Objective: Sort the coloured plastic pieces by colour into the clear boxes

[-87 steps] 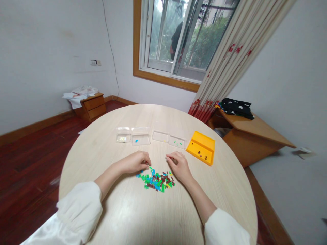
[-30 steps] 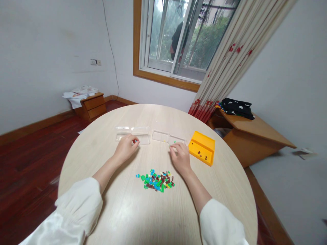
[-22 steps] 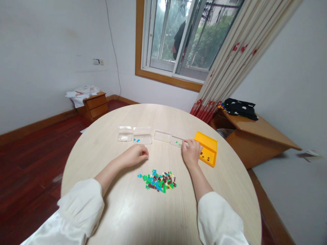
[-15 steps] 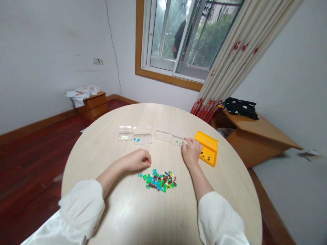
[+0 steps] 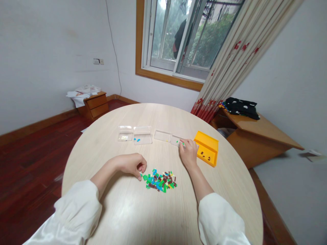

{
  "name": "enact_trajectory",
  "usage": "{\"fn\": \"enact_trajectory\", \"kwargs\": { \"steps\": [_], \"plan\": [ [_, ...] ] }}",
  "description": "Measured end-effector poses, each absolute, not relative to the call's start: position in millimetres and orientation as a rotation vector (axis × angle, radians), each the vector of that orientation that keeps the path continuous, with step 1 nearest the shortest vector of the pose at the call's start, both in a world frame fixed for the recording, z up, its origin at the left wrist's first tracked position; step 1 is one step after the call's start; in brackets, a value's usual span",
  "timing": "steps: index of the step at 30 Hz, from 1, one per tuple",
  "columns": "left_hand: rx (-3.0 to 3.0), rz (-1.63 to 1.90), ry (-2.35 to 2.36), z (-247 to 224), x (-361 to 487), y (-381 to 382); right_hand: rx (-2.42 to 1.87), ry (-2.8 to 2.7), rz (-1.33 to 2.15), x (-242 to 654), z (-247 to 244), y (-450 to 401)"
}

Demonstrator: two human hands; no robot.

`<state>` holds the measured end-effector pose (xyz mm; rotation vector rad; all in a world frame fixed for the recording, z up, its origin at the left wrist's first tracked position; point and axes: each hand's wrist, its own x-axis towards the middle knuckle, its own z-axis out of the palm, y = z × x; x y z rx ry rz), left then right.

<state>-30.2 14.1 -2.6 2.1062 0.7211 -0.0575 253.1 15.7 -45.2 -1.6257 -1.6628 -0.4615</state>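
My left hand [image 5: 133,164] is at the left edge of a pile of small toy bricks [image 5: 160,181] in green, blue, brown and yellow. Its thumb and forefinger are apart, beside a small brick [image 5: 141,175] at the pile's edge. Over the right part of a clear tray [image 5: 174,139], my right hand [image 5: 188,152] has its thumb and forefinger together, with a green brick [image 5: 183,144] showing between them. Another green brick [image 5: 177,141] lies in that tray. The other fingers overlap the left side of a yellow box [image 5: 215,159] holding several brown bricks.
Left of the middle stand a clear box [image 5: 150,141] with blue bricks and a smaller clear box [image 5: 119,136] with pale pieces. Another clear tray [image 5: 159,134] has a yellow piece. All are on a round wooden table [image 5: 143,217]. A window and a curtain [image 5: 237,54] are beyond.
My left hand has moved left and down to the pile's edge, its thumb and forefinger spreading apart. My right hand has shifted slightly left over the clear tray, its fingers coming to the green bricks.
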Motion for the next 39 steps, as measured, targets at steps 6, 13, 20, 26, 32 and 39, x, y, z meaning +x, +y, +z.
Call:
{"fn": "enact_trajectory", "kwargs": {
  "steps": [6,13,20,26,32,39],
  "plan": [
    [2.178,-0.101,0.818,-1,-29,14,-1.621,-1.662,-0.414,254,-46,16],
    [2.153,0.013,0.891,-5,-33,21,-1.358,-1.762,0.082,227,-37,4],
    [2.139,0.159,0.967,-4,-39,28,-1.011,-2.147,0.918,178,-14,-26],
    [2.113,0.159,0.880,-9,-49,32,-1.013,-2.201,1.042,177,-11,-31],
    [2.139,0.132,0.891,-9,-45,29,-1.088,-2.227,0.995,178,-14,-29],
    [2.229,0.408,1.014,-9,-37,32,-1.110,-2.262,0.922,174,-14,-30]
  ]
}}
